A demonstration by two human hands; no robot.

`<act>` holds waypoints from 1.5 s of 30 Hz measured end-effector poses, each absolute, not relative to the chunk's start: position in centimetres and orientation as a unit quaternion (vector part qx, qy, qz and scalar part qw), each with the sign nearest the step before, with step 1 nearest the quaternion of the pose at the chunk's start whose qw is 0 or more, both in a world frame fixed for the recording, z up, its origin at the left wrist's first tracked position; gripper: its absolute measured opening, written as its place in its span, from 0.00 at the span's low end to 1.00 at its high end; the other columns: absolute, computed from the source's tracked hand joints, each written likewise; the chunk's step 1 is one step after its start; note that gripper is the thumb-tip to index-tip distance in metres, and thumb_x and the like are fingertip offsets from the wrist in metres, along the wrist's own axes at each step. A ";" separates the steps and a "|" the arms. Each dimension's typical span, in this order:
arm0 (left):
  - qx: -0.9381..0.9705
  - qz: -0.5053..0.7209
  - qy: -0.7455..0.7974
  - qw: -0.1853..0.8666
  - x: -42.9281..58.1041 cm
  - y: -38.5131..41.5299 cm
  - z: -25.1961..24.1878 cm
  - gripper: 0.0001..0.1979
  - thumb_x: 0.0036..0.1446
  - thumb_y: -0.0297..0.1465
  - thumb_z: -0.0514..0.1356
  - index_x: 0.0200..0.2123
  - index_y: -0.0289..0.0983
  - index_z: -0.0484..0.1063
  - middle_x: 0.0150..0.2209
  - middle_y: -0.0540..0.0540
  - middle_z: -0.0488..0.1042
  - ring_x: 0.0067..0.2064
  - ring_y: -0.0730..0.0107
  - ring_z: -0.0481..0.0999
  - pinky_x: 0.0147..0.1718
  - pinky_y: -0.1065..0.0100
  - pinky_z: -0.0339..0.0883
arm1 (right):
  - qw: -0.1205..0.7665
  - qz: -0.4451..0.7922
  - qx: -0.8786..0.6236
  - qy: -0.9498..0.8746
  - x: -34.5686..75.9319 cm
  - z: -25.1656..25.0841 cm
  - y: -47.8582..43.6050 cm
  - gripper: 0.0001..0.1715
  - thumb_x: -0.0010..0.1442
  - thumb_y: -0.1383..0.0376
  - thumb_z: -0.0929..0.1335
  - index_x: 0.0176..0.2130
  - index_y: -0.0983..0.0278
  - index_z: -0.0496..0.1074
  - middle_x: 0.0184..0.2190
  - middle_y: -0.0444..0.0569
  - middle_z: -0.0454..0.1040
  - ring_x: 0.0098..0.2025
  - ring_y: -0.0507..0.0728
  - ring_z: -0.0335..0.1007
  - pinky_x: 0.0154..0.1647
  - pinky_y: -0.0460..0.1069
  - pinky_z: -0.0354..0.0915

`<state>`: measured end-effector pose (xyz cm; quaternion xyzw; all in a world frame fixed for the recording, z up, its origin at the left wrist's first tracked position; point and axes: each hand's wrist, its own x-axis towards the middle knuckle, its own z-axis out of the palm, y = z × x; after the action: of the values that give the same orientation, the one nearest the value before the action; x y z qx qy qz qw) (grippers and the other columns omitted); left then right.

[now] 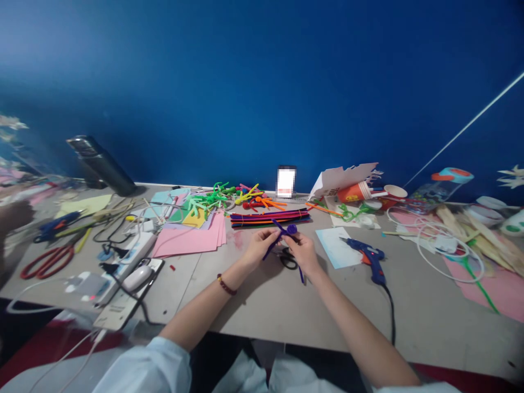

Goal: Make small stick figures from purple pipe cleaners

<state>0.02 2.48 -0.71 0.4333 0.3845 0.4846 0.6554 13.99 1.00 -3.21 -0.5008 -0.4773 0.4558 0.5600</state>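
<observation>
Your left hand (258,246) and right hand (305,252) are closed in a pinch on a purple pipe cleaner (279,236), holding it above the table (429,327) with its coil (291,229) between them, probably for steadiness. Scissors (288,261) lie just below, within easy reach. A glue gun (368,259) sits to your right, and bundled pipe cleaners (269,218) lie ahead.

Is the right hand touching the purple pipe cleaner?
Touching: the head view shows the right hand with its fingers pinching the purple pipe cleaner.
</observation>
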 end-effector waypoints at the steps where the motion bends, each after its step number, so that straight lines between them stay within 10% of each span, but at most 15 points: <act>1: 0.436 0.488 0.381 0.654 0.0 2.4 -0.7 0.18 0.41 0.42 0.68 0.29 0.33 0.75 0.21 0.50 0.72 0.22 0.78 0.67 0.24 0.75 0.60 | 0.561 0.463 -0.499 -0.470 14.0 -3.2 1.0 0.19 0.45 0.51 0.72 0.30 0.65 0.74 0.16 0.40 0.65 0.17 0.48 0.53 0.17 0.44 0.50; 25: 0.438 0.496 0.384 0.644 0.1 2.2 -0.2 0.18 0.39 0.42 0.69 0.28 0.33 0.76 0.20 0.50 0.71 0.21 0.78 0.66 0.22 0.74 0.57 | 0.582 0.535 -0.474 -0.389 13.5 -2.5 0.6 0.18 0.41 0.54 0.74 0.25 0.65 0.71 0.15 0.36 0.56 0.16 0.45 0.45 0.15 0.43 0.43; 38: 0.332 0.397 0.349 0.781 -0.5 2.7 -0.6 0.13 0.40 0.35 0.69 0.24 0.32 0.72 0.21 0.49 0.68 0.22 0.79 0.64 0.17 0.76 0.53 | 0.553 0.450 -0.498 -0.494 14.4 -3.8 1.1 0.18 0.45 0.52 0.72 0.30 0.64 0.77 0.27 0.46 0.75 0.29 0.55 0.68 0.25 0.46 0.61; 45: 0.321 0.400 0.342 0.787 -0.2 2.5 -0.6 0.12 0.42 0.34 0.69 0.25 0.32 0.73 0.21 0.48 0.68 0.22 0.79 0.65 0.17 0.77 0.54 | 0.560 0.479 -0.490 -0.465 14.2 -3.7 1.1 0.17 0.45 0.53 0.73 0.29 0.64 0.74 0.23 0.43 0.72 0.20 0.49 0.60 0.19 0.44 0.55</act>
<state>-0.22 2.48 -0.56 0.3215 0.3418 0.3997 0.7874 14.24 1.12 -3.73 -0.4901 -0.4655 0.4787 0.5604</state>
